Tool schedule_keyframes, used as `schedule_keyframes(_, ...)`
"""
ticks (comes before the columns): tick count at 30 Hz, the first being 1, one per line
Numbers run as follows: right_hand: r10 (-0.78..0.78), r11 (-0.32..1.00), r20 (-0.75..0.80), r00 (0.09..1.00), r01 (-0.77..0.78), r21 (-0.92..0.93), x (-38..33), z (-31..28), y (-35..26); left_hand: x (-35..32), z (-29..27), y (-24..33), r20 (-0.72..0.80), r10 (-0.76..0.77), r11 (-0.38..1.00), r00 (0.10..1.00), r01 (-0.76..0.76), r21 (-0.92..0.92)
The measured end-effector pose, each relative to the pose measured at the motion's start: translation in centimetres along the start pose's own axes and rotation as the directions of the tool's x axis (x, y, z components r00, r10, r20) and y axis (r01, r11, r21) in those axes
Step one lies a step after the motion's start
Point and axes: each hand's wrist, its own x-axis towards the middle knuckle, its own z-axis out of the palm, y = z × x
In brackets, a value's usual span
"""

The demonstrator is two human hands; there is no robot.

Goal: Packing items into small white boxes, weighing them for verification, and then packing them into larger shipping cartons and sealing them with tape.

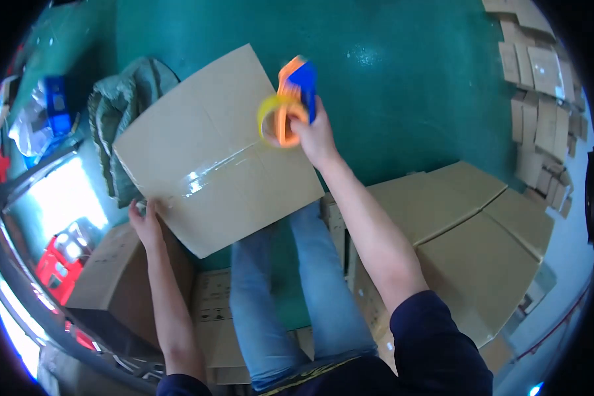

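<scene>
A closed brown cardboard box (204, 119) stands in front of me, turned at an angle, with a shiny strip of clear tape along part of its top seam. My right hand (317, 135) is closed around an orange and blue tape dispenser (298, 79) carrying a yellowish tape roll (265, 119). The dispenser is held over the box's right side and is slightly blurred. At the box's left edge is my left hand (146, 228), its thumb against the cardboard and its fingers apart from the thumb. A small pale bit shows between them, too small to name.
Large cartons stand at my right (475, 257) and left (122, 270), close to my legs. A crumpled green sack (122, 99) lies beyond the box's left side. Flat cardboard stacks (538, 99) line the far right. Red crates (59, 264) and a metal frame are at left.
</scene>
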Motion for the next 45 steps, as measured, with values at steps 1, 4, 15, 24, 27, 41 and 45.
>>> schedule_keyframes(1, -0.141, 0.926, -0.031, 0.99, 0.12, -0.358, -3.0, -1.8, -2.6, -4.0, 2.4, 7.8, -0.118, 0.136, 0.99, 0.984, -0.139, -0.017)
schedule_keyframes(4, -0.189, 0.842, 0.035, 0.981, 0.18, -0.509, -9.9, -4.4, -7.5, -10.7, 0.6, 24.2, 0.51, 0.34, 0.929, 0.79, -0.196, -0.315)
schedule_keyframes(15, -0.485, 0.693, 0.031, 0.874, 0.405, -0.596, -13.0, -10.1, -10.7, -18.9, 8.0, 37.7, 0.966, 0.053, 0.996, 0.252, -0.08, -0.034)
schedule_keyframes(24, -0.454, 0.705, -0.059, 0.889, 0.317, -0.635, -11.0, -9.5, -8.4, -15.5, 12.4, 37.6, 0.999, -0.006, 0.995, 0.033, -0.098, 0.01)
schedule_keyframes(27, -0.417, 0.718, -0.1, 0.903, 0.26, -0.646, -10.8, -8.6, -7.8, -14.1, 13.3, 37.9, 0.998, -0.069, 0.993, -0.001, -0.098, 0.069)
schedule_keyframes(41, -0.009, 0.669, -0.242, 0.97, -0.174, -0.723, -11.3, -10.3, -3.6, -0.1, 18.7, 39.3, 0.868, 0.22, 0.786, 0.446, -0.607, 0.112)
schedule_keyframes(45, 0.135, 0.579, -0.371, 0.919, -0.377, -0.723, -16.7, -15.2, -1.0, 6.8, 22.5, 43.3, 0.896, 0.163, 0.71, 0.414, -0.679, 0.185)
